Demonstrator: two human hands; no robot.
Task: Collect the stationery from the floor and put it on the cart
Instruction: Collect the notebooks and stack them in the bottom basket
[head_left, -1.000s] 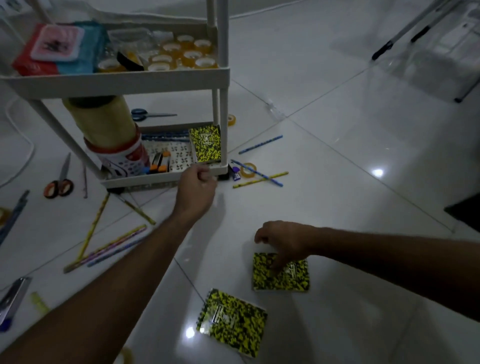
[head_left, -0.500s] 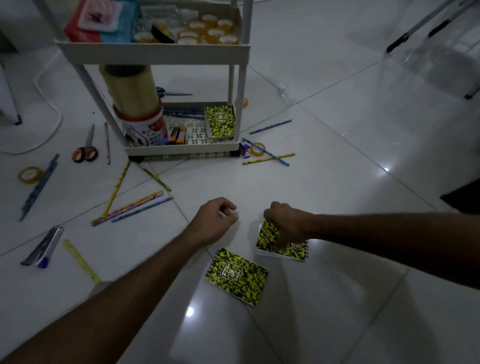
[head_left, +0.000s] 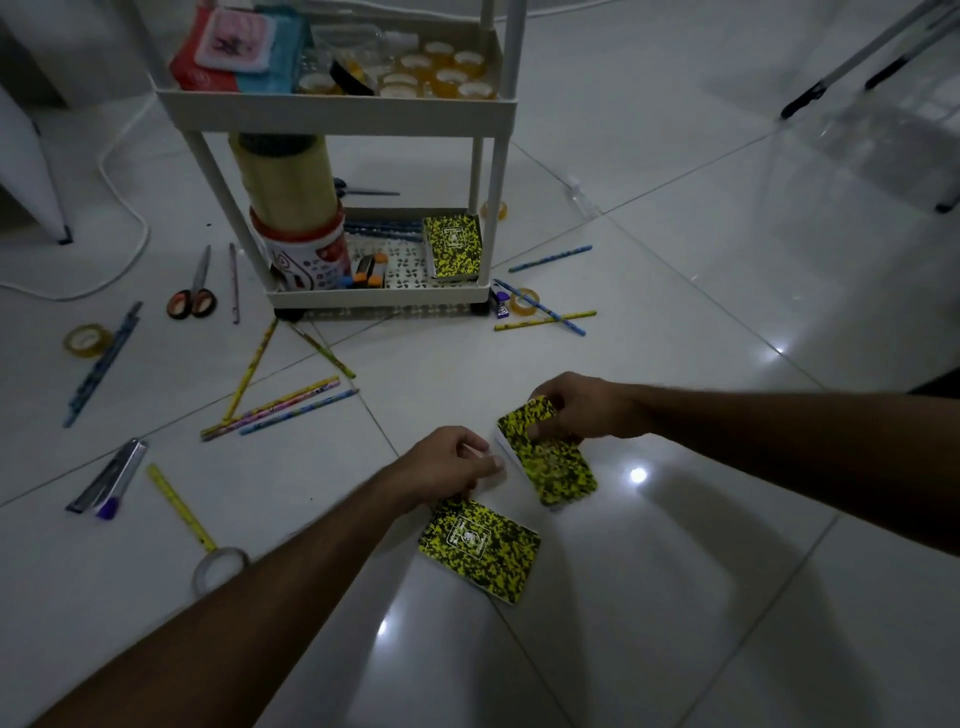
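The white two-tier plastic cart stands in the upper centre of the frame and is partly loaded. Its top tray holds a red and teal packet and several small rolls of clear tape. Its bottom tray holds a large roll of yellowish film standing in a red-and-white tub, a row of blue pencils at the back, some orange-and-black small items, and one yellow-and-black speckled notebook at the right end.

Much remains on the white tiled floor. At lower centre, one yellow-and-black speckled notebook lying flat is untouched, just beside the left hand. A second yellow-and-black speckled notebook tilted off the floor is in the right hand, whose fingers are closed on its upper edge. The left hand is loosely curled next to that notebook's left edge; whether it grips anything cannot be told.

Loose long items: yellow and blue pencils at centre left, more pencils to the right of the cart, a blue ruler-like strip and a yellow ruler at left. Orange-handled scissors lie at left; a second pair lies behind the cart.

Smallest: three tape rolls on the floor, a metallic clip-like piece and a purple-tipped pen at lower left.

Assessment: collection is judged less than half done.
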